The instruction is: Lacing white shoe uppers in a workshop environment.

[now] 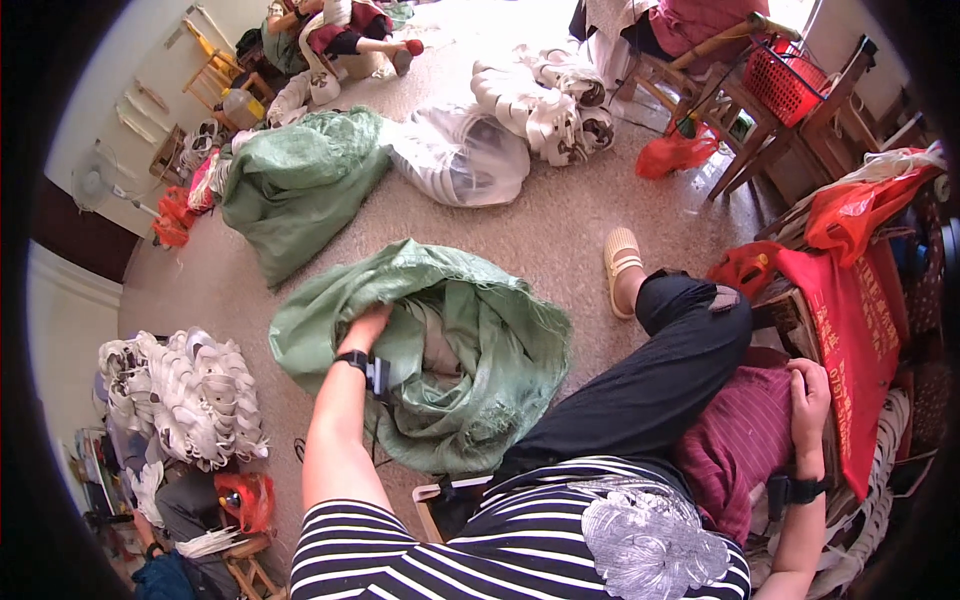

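My left hand [368, 325] reaches into the mouth of an open green woven sack [490, 350] on the floor in front of me; its fingers are hidden inside, among pale items. A black wrist device sits on that forearm. My right hand [808, 388] rests closed on a maroon striped cloth [735, 440] lying on my lap at the right. A black band circles that wrist. My leg in black trousers stretches forward, ending in a cream sandal [620, 262].
A second green sack [295, 185] and a clear bag of white pieces [465, 155] lie further out. White pieces are piled at left [190, 395] and at the back [550, 100]. Red cloth [855, 330], wooden chairs, a red basket [790, 80] stand right. Another person sits far back.
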A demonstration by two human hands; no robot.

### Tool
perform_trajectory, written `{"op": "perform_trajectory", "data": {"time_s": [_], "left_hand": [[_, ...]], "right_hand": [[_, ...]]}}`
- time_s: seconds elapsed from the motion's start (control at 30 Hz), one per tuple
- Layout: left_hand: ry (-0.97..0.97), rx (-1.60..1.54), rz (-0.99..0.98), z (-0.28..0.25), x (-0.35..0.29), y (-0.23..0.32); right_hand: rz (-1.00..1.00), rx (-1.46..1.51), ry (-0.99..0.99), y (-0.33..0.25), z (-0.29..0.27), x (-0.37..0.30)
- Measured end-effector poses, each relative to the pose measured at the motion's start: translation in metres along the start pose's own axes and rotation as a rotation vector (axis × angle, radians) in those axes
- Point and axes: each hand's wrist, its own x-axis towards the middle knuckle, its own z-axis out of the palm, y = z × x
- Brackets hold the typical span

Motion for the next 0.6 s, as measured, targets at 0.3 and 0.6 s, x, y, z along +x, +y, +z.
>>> {"op": "perform_trajectory", "data": {"time_s": [0.3, 0.6], "left_hand": [[-0.612, 0.591, 0.496, 0.078, -0.088, 0.070], [-0.167, 0.778, 0.473, 0.048, -0.061, -0.143]], "right_hand": [[0.036, -0.038, -0.022, -0.003, -0.001, 0.001], [0.015, -0.011, -0.040, 0.006, 0.002, 0.005]]}}
